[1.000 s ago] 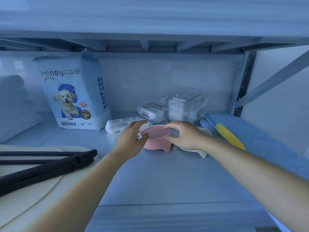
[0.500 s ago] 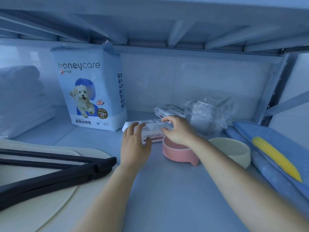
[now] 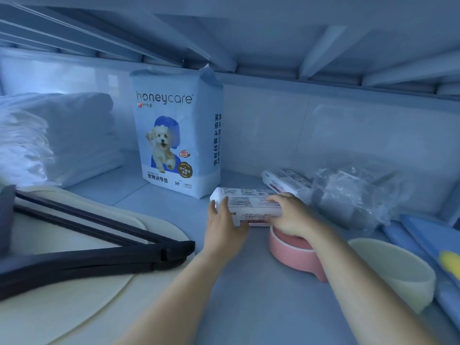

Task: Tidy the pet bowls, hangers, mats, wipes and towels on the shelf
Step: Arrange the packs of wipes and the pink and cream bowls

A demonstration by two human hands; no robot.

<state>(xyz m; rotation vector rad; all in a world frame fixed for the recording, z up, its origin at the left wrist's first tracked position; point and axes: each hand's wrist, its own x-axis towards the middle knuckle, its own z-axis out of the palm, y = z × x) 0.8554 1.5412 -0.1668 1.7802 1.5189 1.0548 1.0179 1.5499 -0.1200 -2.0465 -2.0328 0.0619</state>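
One white wipes pack [image 3: 246,202] — flat, red-striped label

Right hand [image 3: 291,217] covers the right end of the front wipes pack [image 3: 249,207] and the pink bowl's [image 3: 296,255] rear rim; its thumb is hidden. We can't tell if left hand [image 3: 224,227] has a grip on the pack or only touches it. Pack print is too small to read. Hangers [image 3: 87,252], cream mat [image 3: 74,307] and towels [image 3: 49,140] are cut off at left. Dark object [image 3: 6,220] at the left edge: we can't identify it. Plastic bag [image 3: 353,195] contents unclear. Blue mat [image 3: 435,235] and blurred yellow item [image 3: 451,262] run off right.
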